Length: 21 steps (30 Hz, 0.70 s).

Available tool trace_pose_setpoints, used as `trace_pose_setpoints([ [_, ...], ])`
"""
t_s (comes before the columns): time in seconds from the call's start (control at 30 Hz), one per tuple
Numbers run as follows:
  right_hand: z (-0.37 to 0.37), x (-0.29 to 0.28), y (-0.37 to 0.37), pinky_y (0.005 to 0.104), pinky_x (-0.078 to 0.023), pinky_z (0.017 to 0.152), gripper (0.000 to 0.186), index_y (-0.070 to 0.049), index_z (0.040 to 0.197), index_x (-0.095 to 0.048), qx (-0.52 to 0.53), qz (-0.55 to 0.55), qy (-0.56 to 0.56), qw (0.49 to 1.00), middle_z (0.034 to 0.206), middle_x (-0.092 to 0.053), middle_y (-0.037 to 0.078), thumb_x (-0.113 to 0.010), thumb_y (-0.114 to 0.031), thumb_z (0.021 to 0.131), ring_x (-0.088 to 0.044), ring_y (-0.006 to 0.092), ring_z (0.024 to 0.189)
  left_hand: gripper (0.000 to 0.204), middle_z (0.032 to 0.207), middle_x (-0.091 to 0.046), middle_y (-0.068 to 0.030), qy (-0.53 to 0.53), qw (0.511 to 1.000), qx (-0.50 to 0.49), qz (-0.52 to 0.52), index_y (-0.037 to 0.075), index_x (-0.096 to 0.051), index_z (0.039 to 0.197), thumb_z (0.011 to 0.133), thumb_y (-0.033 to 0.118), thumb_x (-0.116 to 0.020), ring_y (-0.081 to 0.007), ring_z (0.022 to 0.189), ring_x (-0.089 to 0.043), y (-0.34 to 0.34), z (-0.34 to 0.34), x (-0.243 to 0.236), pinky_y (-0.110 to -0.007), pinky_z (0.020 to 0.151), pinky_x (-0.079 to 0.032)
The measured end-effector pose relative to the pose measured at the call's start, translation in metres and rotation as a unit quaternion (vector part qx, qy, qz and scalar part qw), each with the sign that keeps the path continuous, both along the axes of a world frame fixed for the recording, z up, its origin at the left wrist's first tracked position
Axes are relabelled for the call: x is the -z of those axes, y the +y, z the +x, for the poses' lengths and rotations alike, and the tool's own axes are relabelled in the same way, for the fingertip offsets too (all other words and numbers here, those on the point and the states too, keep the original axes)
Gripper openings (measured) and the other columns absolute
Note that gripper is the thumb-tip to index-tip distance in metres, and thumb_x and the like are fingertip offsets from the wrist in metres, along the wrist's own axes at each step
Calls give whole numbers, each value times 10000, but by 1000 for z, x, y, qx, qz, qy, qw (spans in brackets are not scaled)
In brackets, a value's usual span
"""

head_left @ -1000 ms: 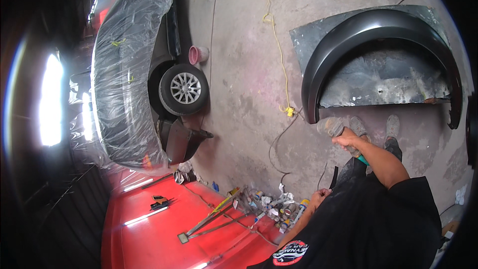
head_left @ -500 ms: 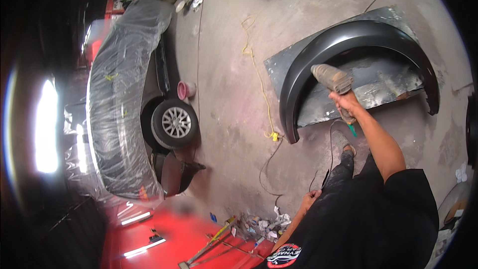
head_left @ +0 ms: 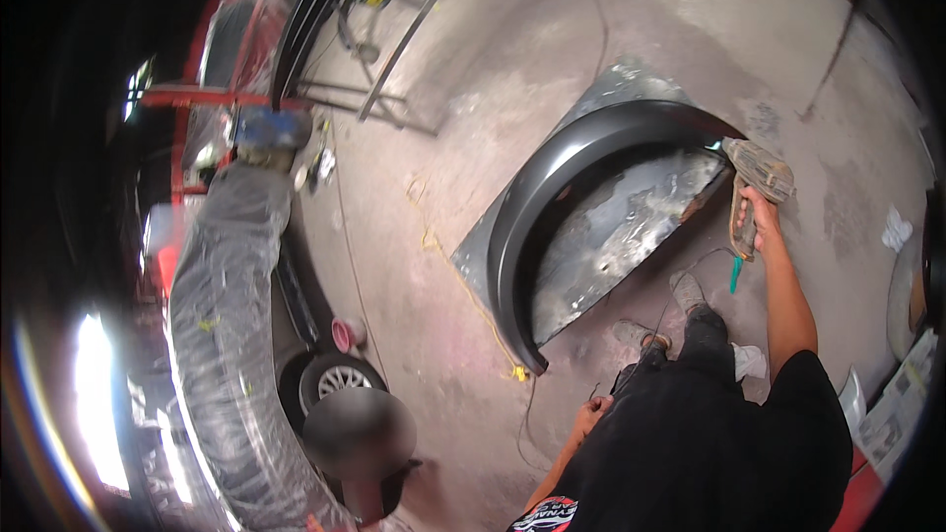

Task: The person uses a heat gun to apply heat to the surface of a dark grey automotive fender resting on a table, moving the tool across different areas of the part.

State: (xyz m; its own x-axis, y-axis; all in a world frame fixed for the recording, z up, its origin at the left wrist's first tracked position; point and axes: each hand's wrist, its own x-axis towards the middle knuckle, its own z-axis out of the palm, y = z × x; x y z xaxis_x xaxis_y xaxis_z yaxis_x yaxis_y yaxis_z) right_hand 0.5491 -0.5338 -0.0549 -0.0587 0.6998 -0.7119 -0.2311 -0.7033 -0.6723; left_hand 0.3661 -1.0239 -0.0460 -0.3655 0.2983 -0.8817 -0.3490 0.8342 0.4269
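My right hand [head_left: 761,217] is closed round the grip of a dusty, brown-stained heat gun [head_left: 761,169], with a green piece at the base of its handle. The nozzle points left, close to the right end of a glossy black wheel arch flare [head_left: 512,227]. That curved flare rests on a worn grey sheet panel [head_left: 631,236] on the floor. Low beside my thigh, my left hand [head_left: 591,416] has its fingers curled on a thin dark cord [head_left: 662,315], which appears to run up to the gun.
A plastic-covered car [head_left: 232,315] stands at left, with a pink bucket [head_left: 347,334] by its wheel [head_left: 340,377]. A metal rack [head_left: 414,30] holds parts at the far left. A yellow cord [head_left: 463,291] lies beside the panel. White paper [head_left: 896,230] lies at right.
My right hand has carried the heat gun from inside the arch to its right end. The view has shifted, bringing the rack into sight. My left hand stays low by my leg.
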Motion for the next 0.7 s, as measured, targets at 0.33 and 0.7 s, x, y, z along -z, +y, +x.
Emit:
trace_pose_setpoints([
  [0.33, 140, 51, -7, 276, -407, 426, 192, -121, 696, -487, 298, -162, 1, 941, 574, -453, -1, -620, -234, 776, -443, 133, 471, 386, 700, -612, -37, -7, 981, 195, 22, 23, -652, 874, 883, 403, -591, -91, 685, -531, 30, -29, 30, -269, 659, -436],
  [0.7, 59, 31, 51, 276, -420, 417, 157, -132, 740, -525, 124, -97, 34, 987, 572, -456, -14, -639, -239, 760, -439, 127, 447, 307, 685, -597, -6, 39, 989, 142, 3, 44, -628, 845, 892, 345, -594, -87, 663, -517, 41, -12, -14, -275, 646, -437],
])
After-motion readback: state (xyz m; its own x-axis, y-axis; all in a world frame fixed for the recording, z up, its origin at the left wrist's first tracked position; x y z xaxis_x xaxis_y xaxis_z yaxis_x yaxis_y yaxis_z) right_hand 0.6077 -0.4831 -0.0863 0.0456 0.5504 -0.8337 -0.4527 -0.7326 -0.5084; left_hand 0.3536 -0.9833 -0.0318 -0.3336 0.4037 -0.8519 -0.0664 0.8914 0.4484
